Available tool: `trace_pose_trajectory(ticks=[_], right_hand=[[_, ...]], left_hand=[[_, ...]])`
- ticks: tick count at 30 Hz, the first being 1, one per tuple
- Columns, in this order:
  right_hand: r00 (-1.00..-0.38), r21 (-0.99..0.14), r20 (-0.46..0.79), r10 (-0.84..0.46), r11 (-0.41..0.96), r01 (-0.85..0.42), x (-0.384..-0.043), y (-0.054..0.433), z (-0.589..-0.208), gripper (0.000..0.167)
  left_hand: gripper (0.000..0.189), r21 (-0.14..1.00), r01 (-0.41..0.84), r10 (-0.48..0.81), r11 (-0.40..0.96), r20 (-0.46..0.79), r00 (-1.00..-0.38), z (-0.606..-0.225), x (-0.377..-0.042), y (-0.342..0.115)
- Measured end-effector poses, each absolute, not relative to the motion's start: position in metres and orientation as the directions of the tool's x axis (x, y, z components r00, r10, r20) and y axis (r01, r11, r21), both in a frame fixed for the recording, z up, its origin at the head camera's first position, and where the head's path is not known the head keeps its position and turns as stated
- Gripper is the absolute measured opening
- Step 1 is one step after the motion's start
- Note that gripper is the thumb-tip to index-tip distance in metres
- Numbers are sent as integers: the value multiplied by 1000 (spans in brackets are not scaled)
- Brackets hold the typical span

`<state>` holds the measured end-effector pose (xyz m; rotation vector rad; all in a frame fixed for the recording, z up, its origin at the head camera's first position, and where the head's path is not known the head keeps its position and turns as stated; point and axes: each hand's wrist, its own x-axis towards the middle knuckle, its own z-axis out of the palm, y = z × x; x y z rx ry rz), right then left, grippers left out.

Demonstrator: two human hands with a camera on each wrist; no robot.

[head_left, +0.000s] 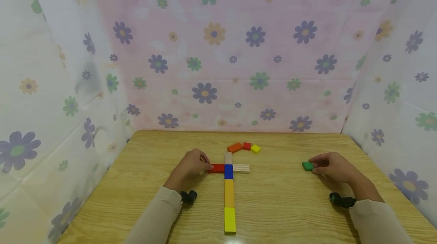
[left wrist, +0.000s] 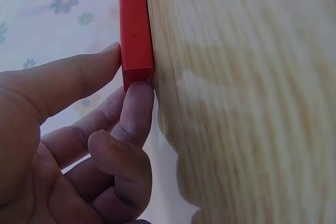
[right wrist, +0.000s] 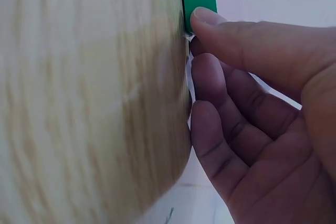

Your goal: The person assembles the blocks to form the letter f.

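Observation:
In the head view my left hand (head_left: pixel 192 163) pinches the outer end of a red block (head_left: pixel 217 168). Up close in the left wrist view, the thumb lies along one side of that red block (left wrist: pixel 136 30) and a finger touches its end. The red block's inner end meets a blue block (head_left: pixel 228 172). Opposite it lies a striped bare-wood block (head_left: pixel 241 168), with a second wood block (head_left: pixel 228 158) behind the blue one. On the right, my right hand (head_left: pixel 334 167) grips a small green block (head_left: pixel 308 166) between thumb and fingers, at the table surface.
An orange-yellow block (head_left: pixel 229 193) and a bright yellow block (head_left: pixel 230 220) continue the line from the blue block toward me. Behind the cross lie an orange block (head_left: pixel 235 147), a small red block (head_left: pixel 247 146) and a small yellow block (head_left: pixel 255 148). Flowered cloth (head_left: pixel 205 65) surrounds the wooden table (head_left: pixel 280 206).

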<state>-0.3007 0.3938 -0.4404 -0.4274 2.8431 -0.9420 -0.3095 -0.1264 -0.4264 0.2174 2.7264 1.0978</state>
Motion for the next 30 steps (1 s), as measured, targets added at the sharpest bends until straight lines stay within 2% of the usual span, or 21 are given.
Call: trace_pose_trajectory(ticks=[11, 24, 30], right_hand=[[-960, -597, -10, -280, 772, -219, -304, 390, -441, 42], [-964, -526, 58, -261, 812, -251, -302, 378, -434, 38], [-960, -545, 89, -264, 794, -269, -304, 372, -426, 36]], left_hand=[[18, 692, 68, 208, 719, -121, -971, -431, -313, -130], [17, 688, 77, 217, 722, -120, -969, -430, -311, -128], [17, 691, 83, 222, 718, -114, -968, -430, -311, -127]])
